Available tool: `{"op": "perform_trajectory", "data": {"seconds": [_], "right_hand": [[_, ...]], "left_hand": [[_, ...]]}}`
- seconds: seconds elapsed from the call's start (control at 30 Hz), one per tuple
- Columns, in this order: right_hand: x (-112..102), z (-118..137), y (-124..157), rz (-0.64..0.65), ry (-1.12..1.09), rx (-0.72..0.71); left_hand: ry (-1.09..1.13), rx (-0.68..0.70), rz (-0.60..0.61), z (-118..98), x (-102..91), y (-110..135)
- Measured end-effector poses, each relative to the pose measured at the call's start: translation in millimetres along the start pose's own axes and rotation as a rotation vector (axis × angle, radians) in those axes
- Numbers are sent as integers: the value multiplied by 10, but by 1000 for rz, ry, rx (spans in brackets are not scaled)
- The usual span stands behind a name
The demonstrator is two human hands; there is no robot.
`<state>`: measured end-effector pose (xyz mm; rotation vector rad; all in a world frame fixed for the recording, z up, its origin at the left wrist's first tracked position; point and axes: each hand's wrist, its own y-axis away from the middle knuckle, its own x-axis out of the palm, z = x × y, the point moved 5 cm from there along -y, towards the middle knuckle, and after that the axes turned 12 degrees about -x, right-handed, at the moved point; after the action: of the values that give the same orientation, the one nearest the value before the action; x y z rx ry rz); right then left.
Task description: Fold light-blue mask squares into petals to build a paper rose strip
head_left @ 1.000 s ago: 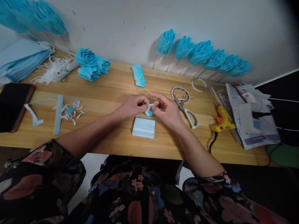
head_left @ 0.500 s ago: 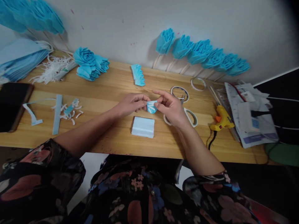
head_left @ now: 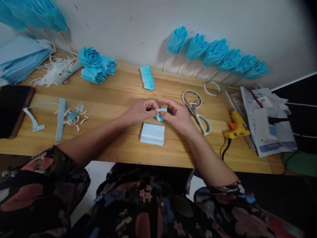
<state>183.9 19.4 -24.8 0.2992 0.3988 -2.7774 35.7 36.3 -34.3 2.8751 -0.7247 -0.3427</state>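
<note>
Between my two hands is a small blue petal piece with white strips on it, held above the table. My left hand pinches its left edge with thumb and fingers. From the other side my right hand grips it, the thumb lying across its face and hiding part of it. Just below, a folded stack of pale blue fabric lies on the table. Beyond my hands rests a blue piece with a scalloped edge. Scissors with pale handles lie partly spread beside my right hand, their tips over a tape roll.
Blue fabric flowers on sticks lean on the wall; more flowers lie at the back left. A yellow glue gun and papers are at right. Left are a phone, white scraps and a stack of masks.
My right hand has shifted left and its raised index finger has come down onto the petal piece. The thumb now covers more of it, and more of the scissors shows.
</note>
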Motion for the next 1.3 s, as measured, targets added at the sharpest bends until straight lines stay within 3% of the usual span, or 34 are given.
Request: {"op": "perform_trajectory", "data": {"seconds": [0.57,0.8,1.1,1.3], "right_hand": [[-110,-16,-2,7,-49,43],[-101,-29,-13,-22,-7,-1],[-20,-8,-2,11,20,-5],[-52,-45,-13,14,4,2]], "left_hand": [[31,-65,-18,-18,-28,1],[6,-73,16,-103,-35,38],[-35,-27,-41,36,-22,-24],[-10,-48,-31,-41,-37,4]]}}
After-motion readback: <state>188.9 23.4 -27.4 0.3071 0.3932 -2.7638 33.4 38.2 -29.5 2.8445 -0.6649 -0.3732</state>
